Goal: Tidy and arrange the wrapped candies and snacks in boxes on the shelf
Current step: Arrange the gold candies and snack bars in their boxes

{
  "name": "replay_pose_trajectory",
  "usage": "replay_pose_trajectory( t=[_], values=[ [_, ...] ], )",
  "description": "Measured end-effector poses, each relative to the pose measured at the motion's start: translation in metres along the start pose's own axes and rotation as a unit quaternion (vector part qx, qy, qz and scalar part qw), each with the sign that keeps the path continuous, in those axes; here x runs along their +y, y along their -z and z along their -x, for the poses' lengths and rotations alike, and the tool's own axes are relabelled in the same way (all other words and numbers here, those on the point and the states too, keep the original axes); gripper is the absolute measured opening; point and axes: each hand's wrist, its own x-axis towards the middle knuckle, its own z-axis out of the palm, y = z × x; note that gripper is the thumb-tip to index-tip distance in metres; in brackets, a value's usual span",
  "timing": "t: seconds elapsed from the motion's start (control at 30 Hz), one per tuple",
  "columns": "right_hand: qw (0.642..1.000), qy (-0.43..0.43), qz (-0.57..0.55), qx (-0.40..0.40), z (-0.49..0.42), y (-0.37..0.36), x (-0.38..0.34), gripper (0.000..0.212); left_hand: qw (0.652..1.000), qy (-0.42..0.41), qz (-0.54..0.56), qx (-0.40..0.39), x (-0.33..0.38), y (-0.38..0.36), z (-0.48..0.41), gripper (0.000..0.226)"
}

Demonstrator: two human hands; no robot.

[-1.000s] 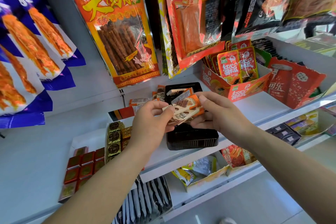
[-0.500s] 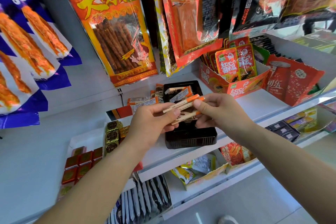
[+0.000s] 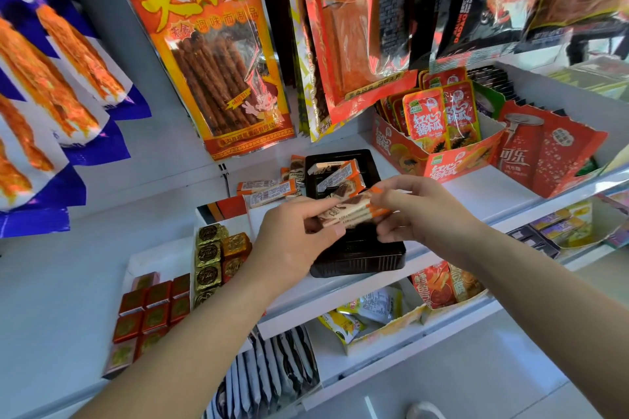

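Note:
A small stack of orange-and-white wrapped candy bars [image 3: 354, 211] is held flat above a black plastic tray [image 3: 360, 257] on the white shelf. My left hand [image 3: 292, 241] pinches the stack's left end and my right hand [image 3: 422, 211] pinches its right end. Several more of the same bars [image 3: 335, 175] lie in the back of the tray, and a few lie loose on the shelf [image 3: 269, 190] to its left.
Left of the tray, a white box [image 3: 160, 258] holds gold-foil [image 3: 207, 255] and red-foil square candies [image 3: 153, 309]. A red carton of papaya packets [image 3: 439, 160] and a cola-print box [image 3: 544, 150] stand at the right. Large snack bags [image 3: 211, 44] hang above. Lower shelves hold more packets.
The bars, fanned out between my hands a second ago, are now gathered into a neat flat stack. Both hands stay over the tray.

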Motion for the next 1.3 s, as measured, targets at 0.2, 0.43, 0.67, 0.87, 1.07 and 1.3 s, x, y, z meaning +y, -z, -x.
replay_pose_trajectory(
  t=[0.2,0.43,0.67,0.87,1.07,1.3],
  values=[
    [0.996,-0.001,0.083,-0.018,0.007,0.011,0.001,0.011,0.991,-0.026,-0.106,-0.071,-0.005,0.007,0.001,0.051],
    [0.989,0.012,0.135,-0.056,0.012,0.009,-0.007,0.026,0.990,-0.017,-0.116,-0.074,-0.011,0.012,0.000,0.046],
    [0.953,0.069,0.291,-0.052,0.016,0.005,-0.012,0.026,0.985,-0.013,-0.163,-0.062,-0.008,0.018,0.001,0.042],
    [0.958,0.048,0.281,-0.034,0.020,0.000,-0.018,0.019,0.977,0.015,-0.195,-0.086,-0.004,0.020,0.004,0.034],
    [0.934,0.043,0.353,0.021,0.015,0.000,-0.014,0.015,0.977,0.018,-0.200,-0.075,-0.001,0.014,0.005,0.030],
    [0.949,-0.008,0.316,-0.004,0.015,-0.003,-0.016,0.019,0.982,0.001,-0.179,-0.064,0.000,0.009,0.009,0.020]
  ],
)
